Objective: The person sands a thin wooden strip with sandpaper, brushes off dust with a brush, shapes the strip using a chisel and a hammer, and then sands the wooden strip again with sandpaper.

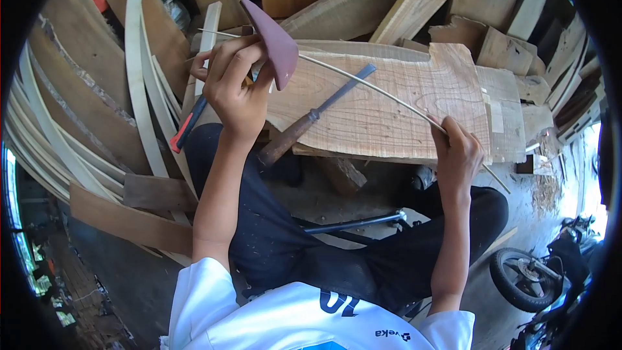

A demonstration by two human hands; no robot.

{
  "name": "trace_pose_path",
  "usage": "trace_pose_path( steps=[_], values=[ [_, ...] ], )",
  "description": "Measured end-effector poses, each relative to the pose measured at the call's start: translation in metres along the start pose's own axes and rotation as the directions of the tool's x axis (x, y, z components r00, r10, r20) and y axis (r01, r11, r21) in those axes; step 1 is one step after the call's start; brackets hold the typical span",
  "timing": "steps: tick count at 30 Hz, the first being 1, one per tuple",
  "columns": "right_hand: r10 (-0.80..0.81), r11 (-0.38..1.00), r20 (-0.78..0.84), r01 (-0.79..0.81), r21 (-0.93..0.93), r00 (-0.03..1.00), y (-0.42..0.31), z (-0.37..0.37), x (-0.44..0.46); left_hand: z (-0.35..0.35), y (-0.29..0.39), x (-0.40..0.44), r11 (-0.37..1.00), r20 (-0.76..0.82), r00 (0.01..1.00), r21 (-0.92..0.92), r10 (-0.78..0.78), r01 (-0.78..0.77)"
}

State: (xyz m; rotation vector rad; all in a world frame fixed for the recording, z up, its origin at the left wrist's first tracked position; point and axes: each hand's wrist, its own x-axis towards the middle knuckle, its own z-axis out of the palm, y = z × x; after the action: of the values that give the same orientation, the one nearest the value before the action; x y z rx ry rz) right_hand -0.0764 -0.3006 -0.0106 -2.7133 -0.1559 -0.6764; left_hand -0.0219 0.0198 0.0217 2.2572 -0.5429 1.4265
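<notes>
- Rod location: the thin rod slants above the grained board, one end reaching past the board's left side, the other past its near right corner
- Left hand, by the board's left end: fingers bent and drawn in, with the purple-brown sheet held at the fingertips; the rod runs behind these fingers, and whether they also clamp it cannot be told
- Right hand, at the board's near right side: closed in a pinch on the rod, no visible gap between thumb and fingers
- Rod risk: the rod appears slim and bowed over the board; bending or twisting it between the hands could crack it
- Hand risk: a splinter could enter the right fingers if the rod slid through that pinch; the sheet, judged to be abrasive, could scrape the left fingertips
- Tool risk: the chisel-like tool rests across the board's near left part, handle beyond the near edge; a knock from a forearm or knee could tip it towards the worker's legs
- Second tool: the red-handled tool is left of the board, close to the left knee; a shift of that leg could dislodge it
</notes>
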Motion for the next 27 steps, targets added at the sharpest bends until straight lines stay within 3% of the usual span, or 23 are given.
trace_pose_path(
  steps=[9, 11, 14, 21, 22, 24, 27],
  values=[
    [0.02, 1.0, -0.005, -0.02, -0.001, 1.0, 0.005, -0.001, 0.0, -0.006, -0.049, 0.005, 0.986, -0.137, 0.976, -0.025, -0.17, 0.168],
    [0.017, 1.0, -0.01, -0.017, 0.01, 1.0, 0.004, 0.0, 0.0, -0.007, -0.052, 0.005, 0.963, -0.156, 0.954, -0.123, -0.256, 0.238],
    [0.017, 1.0, -0.014, -0.017, 0.008, 1.0, 0.003, 0.0, 0.001, -0.006, -0.056, 0.002, 0.972, -0.144, 0.961, -0.046, -0.234, 0.23],
    [0.069, 0.998, 0.073, -0.069, 0.001, 0.995, 0.005, -0.005, 0.002, -0.009, -0.046, 0.011, 0.977, -0.019, 0.979, -0.068, -0.202, 0.2],
    [0.04, 0.999, 0.033, -0.041, 0.033, 0.999, 0.007, -0.004, 0.002, -0.009, -0.046, 0.012, 0.977, -0.02, 0.979, -0.069, -0.202, 0.2],
    [0.009, 0.998, -0.008, -0.009, 0.065, 1.0, 0.011, -0.002, 0.001, -0.01, -0.047, 0.014, 0.998, 0.02, 0.999, 0.027, -0.049, 0.048],
    [-0.021, 0.999, -0.102, 0.026, 0.044, 0.995, 0.012, -0.001, 0.003, -0.011, -0.048, 0.011, 0.993, 0.05, 0.998, 0.112, -0.04, 0.034]
  ],
)
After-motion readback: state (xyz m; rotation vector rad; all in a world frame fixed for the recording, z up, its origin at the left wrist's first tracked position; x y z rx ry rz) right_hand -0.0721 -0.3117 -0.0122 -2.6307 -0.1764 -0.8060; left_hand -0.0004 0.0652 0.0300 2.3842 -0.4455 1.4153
